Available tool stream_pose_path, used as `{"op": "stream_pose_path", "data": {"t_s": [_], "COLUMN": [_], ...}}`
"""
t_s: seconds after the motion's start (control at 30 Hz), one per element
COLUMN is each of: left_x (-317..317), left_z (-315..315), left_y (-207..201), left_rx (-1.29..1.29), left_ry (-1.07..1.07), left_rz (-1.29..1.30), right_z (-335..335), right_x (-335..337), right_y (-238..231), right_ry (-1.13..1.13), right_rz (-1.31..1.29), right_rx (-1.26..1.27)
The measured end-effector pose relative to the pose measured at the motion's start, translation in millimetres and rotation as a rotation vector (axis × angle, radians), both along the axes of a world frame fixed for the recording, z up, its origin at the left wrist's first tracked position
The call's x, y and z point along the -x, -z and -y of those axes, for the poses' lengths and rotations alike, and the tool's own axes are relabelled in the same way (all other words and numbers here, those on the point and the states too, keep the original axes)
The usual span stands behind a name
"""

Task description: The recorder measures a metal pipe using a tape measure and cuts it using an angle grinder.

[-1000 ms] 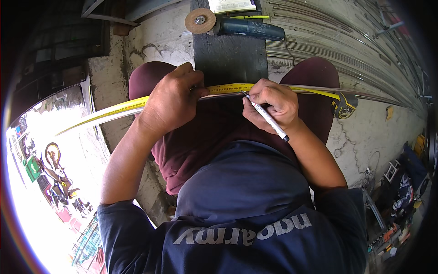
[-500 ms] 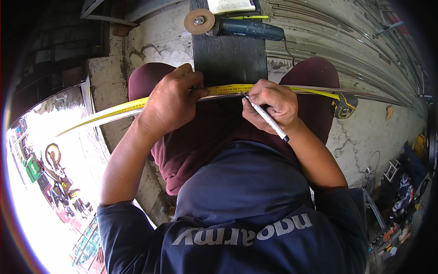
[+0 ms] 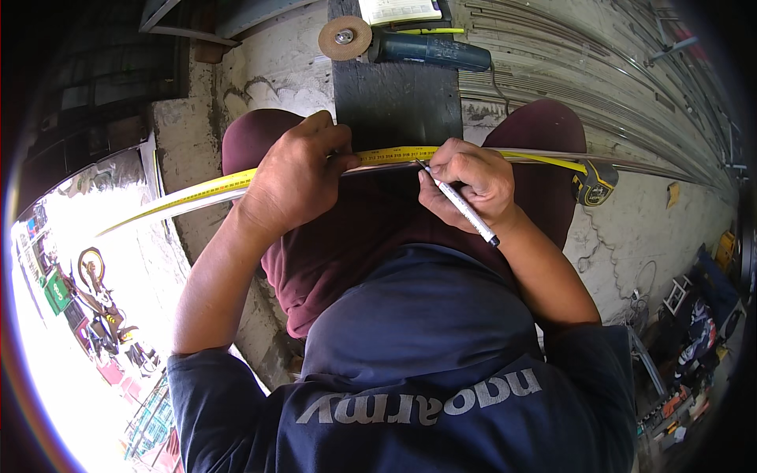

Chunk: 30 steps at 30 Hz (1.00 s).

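A yellow tape measure blade (image 3: 398, 153) runs across my lap along a long thin metal bar (image 3: 209, 199). My left hand (image 3: 298, 169) is closed in a pinch on the blade and the bar, left of the middle. A white marker (image 3: 464, 203) with a dark end is gripped in my right hand (image 3: 477, 180), its tip touching or close to the lower edge of the blade. Right of my right knee hangs the yellow-and-black tape measure case (image 3: 595, 183), from which the blade comes out. Under my fingers, parts of blade and bar are hidden.
Beyond my knees stands a dark wooden bench (image 3: 394, 98) carrying an angle grinder (image 3: 430, 50) with a tan disc and an open notebook (image 3: 398, 9). Several long metal bars (image 3: 552, 47) lie on the floor at the far right. A bicycle-like wheel (image 3: 91, 268) shows in bright light at left.
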<state>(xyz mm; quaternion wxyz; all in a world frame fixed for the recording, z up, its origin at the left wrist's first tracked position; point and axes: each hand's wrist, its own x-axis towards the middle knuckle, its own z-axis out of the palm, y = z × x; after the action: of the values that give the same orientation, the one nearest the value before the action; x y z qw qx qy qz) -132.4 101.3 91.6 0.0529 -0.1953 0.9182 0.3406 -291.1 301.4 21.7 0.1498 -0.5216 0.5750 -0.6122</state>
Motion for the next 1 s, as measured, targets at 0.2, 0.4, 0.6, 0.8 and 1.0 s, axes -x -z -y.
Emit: {"op": "stream_pose_path", "data": {"t_s": [0.2,0.4,0.6,0.8,1.0], "left_x": [0.2,0.5,-0.1,0.8,3.8], "left_z": [0.2,1.4,0.4,-1.7,2.9], "left_y": [-1.1,0.3,-0.9,-2.9,7.9], "left_rx": [0.004,0.003,0.007,0.008,-0.024], "left_ry": [0.003,0.006,0.004,0.012,0.014], "left_rz": [0.007,0.008,0.0,0.005,-0.005], "right_z": [1.0,1.2,0.7,-3.6,-44.7], "right_x": [-0.3,0.6,-0.6,2.1,29.3], "right_y": [-0.6,1.0,1.0,-2.0,-38.4], "right_ry": [-0.001,-0.005,-0.002,-0.025,0.012], "right_rz": [0.001,0.003,0.005,-0.036,-0.448], "right_rx": [0.004,0.01,0.012,0.007,-0.066]}}
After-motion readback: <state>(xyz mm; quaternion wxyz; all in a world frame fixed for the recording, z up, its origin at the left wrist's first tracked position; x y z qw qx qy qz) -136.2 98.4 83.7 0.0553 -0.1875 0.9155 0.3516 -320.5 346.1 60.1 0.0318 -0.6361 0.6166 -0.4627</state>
